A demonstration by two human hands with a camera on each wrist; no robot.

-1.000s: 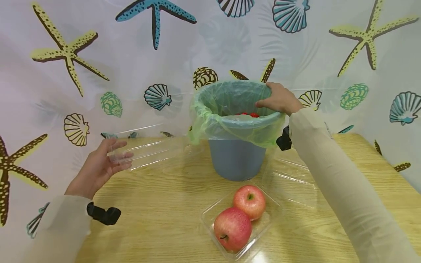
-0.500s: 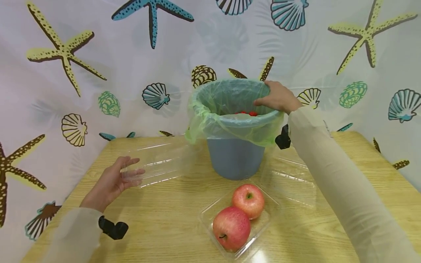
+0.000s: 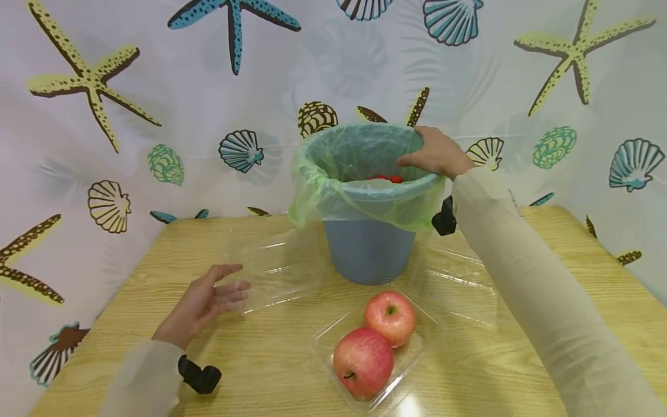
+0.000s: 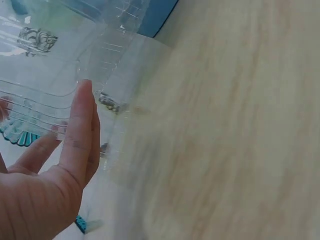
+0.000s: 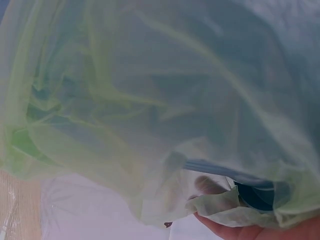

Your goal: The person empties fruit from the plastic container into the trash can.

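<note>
In the head view, my left hand (image 3: 208, 301) holds one end of a clear plastic container (image 3: 283, 272), left of a blue bucket (image 3: 370, 249). The left wrist view has fingers (image 4: 80, 130) along the container's ribbed wall (image 4: 40, 110), with other fingertips partly seen through it. My right hand (image 3: 435, 152) grips the bucket's right rim over a thin green bag (image 3: 323, 197) that lines it, thumb on the inner side. From the right wrist, the bag (image 5: 125, 100) hides most of the bucket and hand. Red things (image 3: 388, 179) lie inside the bucket, mostly hidden.
In front of the bucket, two red apples (image 3: 363, 364) sit in a clear tray (image 3: 333, 330). Another clear container (image 3: 464, 284) stands right of the bucket. All are on a wooden table (image 3: 130, 324), backed by a shell-and-starfish curtain (image 3: 339, 69).
My left hand has brought the clear container down and to the right, nearer the bucket. The right hand stays on the bucket rim. The view has shifted slightly.
</note>
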